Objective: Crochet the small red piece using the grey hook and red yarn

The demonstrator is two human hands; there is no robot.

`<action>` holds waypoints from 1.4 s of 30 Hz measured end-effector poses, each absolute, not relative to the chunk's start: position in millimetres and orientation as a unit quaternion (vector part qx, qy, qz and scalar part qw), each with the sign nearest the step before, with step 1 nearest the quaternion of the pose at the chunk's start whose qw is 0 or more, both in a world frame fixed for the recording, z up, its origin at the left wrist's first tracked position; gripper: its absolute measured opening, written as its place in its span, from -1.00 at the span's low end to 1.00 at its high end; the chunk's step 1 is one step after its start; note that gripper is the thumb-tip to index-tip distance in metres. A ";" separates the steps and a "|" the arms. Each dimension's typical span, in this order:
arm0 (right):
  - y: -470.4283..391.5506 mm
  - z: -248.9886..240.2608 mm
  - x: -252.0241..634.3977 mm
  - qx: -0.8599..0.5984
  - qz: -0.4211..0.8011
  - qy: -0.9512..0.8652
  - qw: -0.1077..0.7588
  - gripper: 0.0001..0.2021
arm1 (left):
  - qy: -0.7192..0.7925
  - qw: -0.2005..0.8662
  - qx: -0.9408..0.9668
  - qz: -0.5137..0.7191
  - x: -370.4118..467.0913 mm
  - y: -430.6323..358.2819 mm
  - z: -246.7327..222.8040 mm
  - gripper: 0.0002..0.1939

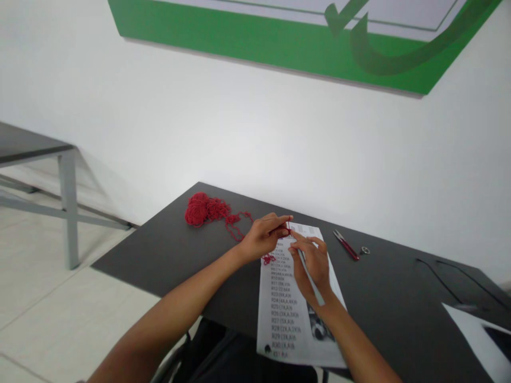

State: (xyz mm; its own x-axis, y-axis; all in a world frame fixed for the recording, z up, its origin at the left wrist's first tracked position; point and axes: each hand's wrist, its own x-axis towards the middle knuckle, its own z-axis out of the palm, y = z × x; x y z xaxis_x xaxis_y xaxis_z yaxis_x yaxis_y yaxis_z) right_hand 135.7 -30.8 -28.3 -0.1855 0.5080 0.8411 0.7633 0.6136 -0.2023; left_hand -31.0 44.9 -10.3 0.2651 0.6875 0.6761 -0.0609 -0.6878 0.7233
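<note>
Red yarn (289, 225) is pinched in my left hand (263, 234), with a strand stretched up to the index finger. My right hand (313, 266) grips a crochet hook (312, 279) with a pale grey handle, its tip end meeting the yarn at my left fingertips. The hook's head is too small to make out. Under both hands lies a printed pattern sheet (279, 324) with rows of text and a dark picture. A small tangle of red yarn (268, 259) rests on the sheet below my left hand. Loose yarn trails left to a red yarn ball (197, 209).
On the dark table (159, 255), small red-handled scissors (346, 245) and a small metal ring-like item (364, 250) lie to the right. Farther right are eyeglasses (443, 282) and another paper (475, 335). A white wall (239, 133) rises behind; another table (35, 146) stands left.
</note>
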 end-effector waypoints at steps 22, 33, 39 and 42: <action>-36.5 -37.4 136.5 -0.506 0.059 -0.662 0.551 -0.68 | 0.201 0.349 0.718 0.567 -30.9 48.1 -6.5 -0.75; -11.0 -32.9 158.7 -0.351 0.290 -0.622 0.636 -0.78 | 0.232 0.485 0.609 0.583 -7.8 30.5 -17.9 -0.75; -19.7 -25.0 156.6 -0.419 0.174 -0.658 0.601 -0.76 | 0.225 0.455 0.626 0.592 -8.9 20.6 -15.1 -0.68; -22.9 -21.5 153.0 -0.455 0.083 -0.681 0.568 -0.76 | 0.237 0.469 0.607 0.596 -4.5 14.1 -15.0 -0.65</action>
